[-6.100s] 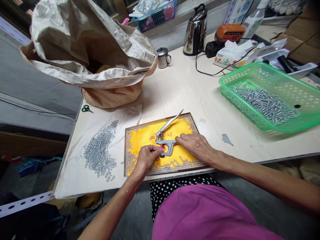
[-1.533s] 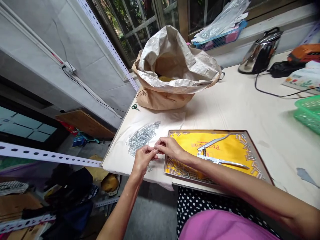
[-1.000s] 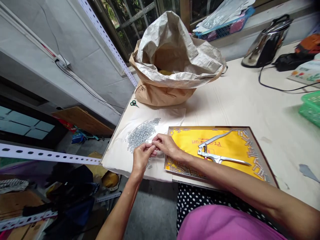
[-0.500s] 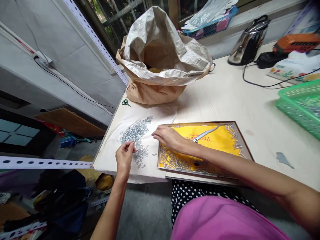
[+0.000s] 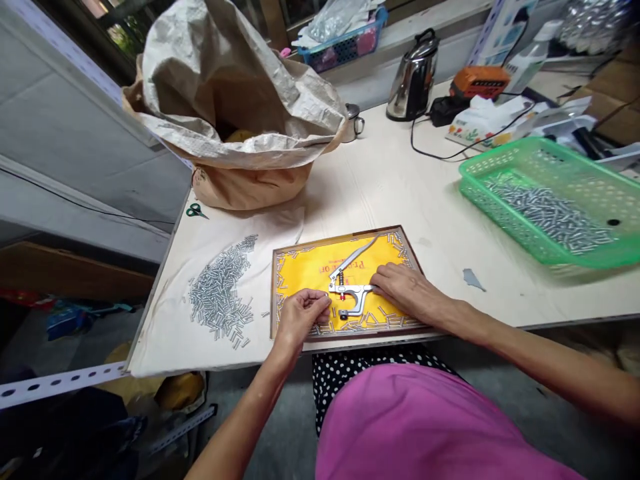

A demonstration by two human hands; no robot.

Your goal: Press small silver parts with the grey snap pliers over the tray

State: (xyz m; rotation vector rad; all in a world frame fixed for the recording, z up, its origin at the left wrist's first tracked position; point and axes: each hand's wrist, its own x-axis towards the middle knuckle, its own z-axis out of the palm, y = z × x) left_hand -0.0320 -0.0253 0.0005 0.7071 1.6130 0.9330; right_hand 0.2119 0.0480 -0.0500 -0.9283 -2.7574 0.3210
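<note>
Snap pliers (image 5: 349, 289) lie on the yellow tray (image 5: 340, 239) near the tabletop's (image 5: 440, 213) front edge, handle (image 5: 360, 252) slanting away rightward, right hand (image 5: 400, 288) resting open against them, left hand (image 5: 301, 317) pinched just beside them, its hold hidden.

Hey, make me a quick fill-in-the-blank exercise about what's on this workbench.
The right hand rests on a silver metal hand press lying on a ____ printed sheet inside a dark-framed tray.
Short silver metal tubes lie heaped on a white cloth to the tray's ____.
A green plastic basket holding more tubes sits on the table's ____ side.
Beside the large brown paper sack lie small green-handled ____.

Answers: yellow; left; right; scissors.
</note>
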